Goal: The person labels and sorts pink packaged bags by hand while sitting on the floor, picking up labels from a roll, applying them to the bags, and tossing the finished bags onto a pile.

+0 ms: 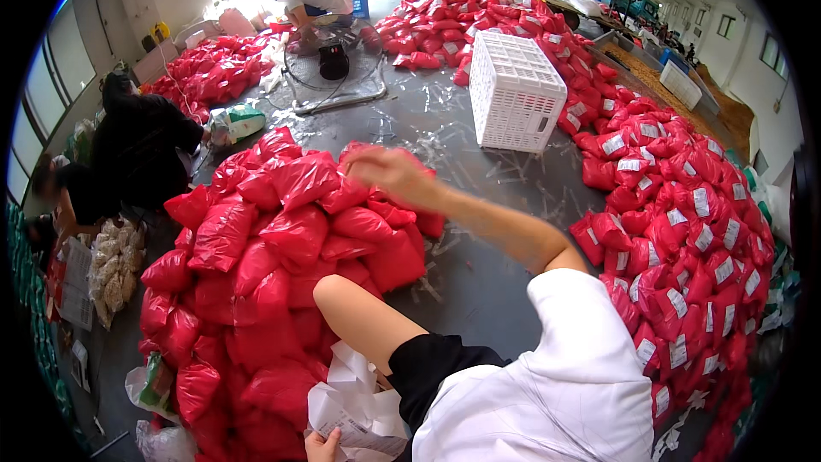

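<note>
My left hand (324, 446), at the bottom edge, grips a strip of white printed labels (365, 420) that bunches up beside my bare knee. My right hand (378, 172) is stretched out over the far side of a heap of red plastic mailer bags (292, 231). It is blurred, and a red bag lies right behind and under it, so I cannot tell whether the fingers hold anything. The bags in this heap are plump and shiny, and no labels show on most of them.
Labelled red bags (680, 218) form a long heap on the right. A white plastic crate (516, 93) stands on the grey floor, littered with clear strips. Beyond are a floor fan (333, 63) and a crouching person (317, 0). Two people in black (141, 141) work at the left.
</note>
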{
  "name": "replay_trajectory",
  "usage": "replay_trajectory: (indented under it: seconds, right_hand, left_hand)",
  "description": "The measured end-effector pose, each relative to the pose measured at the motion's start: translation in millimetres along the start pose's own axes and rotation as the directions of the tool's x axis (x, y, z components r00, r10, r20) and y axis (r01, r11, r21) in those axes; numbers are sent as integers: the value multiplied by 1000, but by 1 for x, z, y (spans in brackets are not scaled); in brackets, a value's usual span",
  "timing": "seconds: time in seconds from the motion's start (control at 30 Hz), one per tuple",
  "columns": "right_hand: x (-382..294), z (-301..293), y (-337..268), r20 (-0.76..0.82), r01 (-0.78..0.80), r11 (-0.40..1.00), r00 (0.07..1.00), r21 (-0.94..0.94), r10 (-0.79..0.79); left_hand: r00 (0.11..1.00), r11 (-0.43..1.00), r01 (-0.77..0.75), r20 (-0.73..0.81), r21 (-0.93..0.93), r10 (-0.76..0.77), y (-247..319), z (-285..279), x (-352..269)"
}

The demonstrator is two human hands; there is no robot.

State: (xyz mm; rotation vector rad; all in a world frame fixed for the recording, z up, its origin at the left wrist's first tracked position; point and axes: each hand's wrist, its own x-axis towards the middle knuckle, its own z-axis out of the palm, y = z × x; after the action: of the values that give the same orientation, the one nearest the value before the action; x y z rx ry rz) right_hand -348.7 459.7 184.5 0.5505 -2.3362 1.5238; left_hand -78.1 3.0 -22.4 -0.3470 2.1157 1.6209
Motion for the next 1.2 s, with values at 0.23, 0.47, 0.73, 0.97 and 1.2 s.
replay_trajectory:
  seconds: [0.23, 0.47, 0.73, 0.97, 1.2]
  right_hand:
    - [-144, 283, -46, 818, 339, 900, 411, 274, -404]
    - [-172, 345, -13, 470, 255, 967, 853, -1, -225]
    - [-231, 329, -48, 997, -273, 961, 69, 37, -19]
    - [-158, 342, -31, 950, -505, 810, -239, -298, 201]
    - [-27, 384, -17, 102, 158, 927, 974, 341, -203]
  left_hand:
    - [986, 981, -99, -147, -168, 74, 32, 21, -36]
    - [997, 837, -69, -66, -543, 39, -6, 24, -67]
    - [994, 896, -27, -108, -444, -23, -23, 36, -76]
    - [989, 947, 108, 128, -304, -72, -36, 20, -76]
    - [982, 886, 28, 152, 463, -110, -57, 8, -83]
